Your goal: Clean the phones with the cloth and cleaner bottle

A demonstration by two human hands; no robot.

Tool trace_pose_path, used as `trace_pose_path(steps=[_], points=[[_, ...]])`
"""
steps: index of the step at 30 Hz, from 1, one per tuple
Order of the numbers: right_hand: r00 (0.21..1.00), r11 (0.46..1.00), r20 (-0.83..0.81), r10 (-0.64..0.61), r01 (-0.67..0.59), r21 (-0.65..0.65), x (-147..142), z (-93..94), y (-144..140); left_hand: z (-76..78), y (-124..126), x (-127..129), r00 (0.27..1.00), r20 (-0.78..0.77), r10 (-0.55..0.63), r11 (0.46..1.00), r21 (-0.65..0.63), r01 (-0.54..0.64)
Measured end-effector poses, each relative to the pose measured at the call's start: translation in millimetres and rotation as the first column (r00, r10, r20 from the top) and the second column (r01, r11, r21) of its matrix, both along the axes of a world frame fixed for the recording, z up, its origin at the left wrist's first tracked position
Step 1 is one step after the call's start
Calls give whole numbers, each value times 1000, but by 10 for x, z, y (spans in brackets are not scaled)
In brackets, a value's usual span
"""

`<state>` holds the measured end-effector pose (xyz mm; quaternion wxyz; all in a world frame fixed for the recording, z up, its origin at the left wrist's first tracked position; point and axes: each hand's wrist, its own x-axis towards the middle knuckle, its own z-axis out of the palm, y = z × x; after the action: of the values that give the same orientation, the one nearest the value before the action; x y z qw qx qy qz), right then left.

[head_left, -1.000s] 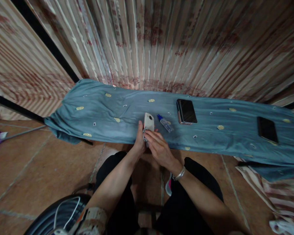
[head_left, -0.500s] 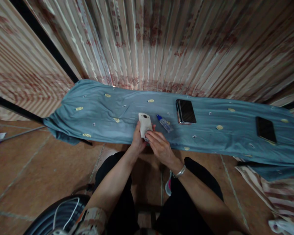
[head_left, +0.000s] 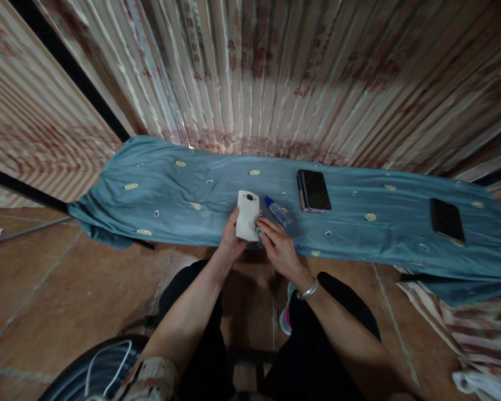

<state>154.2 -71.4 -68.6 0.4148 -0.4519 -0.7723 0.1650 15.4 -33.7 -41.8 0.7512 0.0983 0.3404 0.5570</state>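
Hands work at the bench edge: left hand (head_left: 232, 236) grips a white rectangular phone (head_left: 247, 216); right hand (head_left: 278, 249) fingers pinch a small grey cloth (head_left: 259, 232) beside it. Phone could slip floorward.

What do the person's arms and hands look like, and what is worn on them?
Both forearms are bare. The right hand has a silver bangle at the wrist. The left hand wears nothing visible; a patterned short sleeve, cream with reddish blotches, covers the upper arm.
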Motion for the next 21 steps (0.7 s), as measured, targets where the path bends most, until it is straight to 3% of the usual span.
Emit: trace_pose_path(steps=[10,21], points=[[993,993,35,-117,116,27,85,-52,197,28,-73,102,1000,10,7,994,-106,-6],[986,986,18,-164,164,26,179,-81,319,11,-156,133,993,-29,-118,990,-85,115]])
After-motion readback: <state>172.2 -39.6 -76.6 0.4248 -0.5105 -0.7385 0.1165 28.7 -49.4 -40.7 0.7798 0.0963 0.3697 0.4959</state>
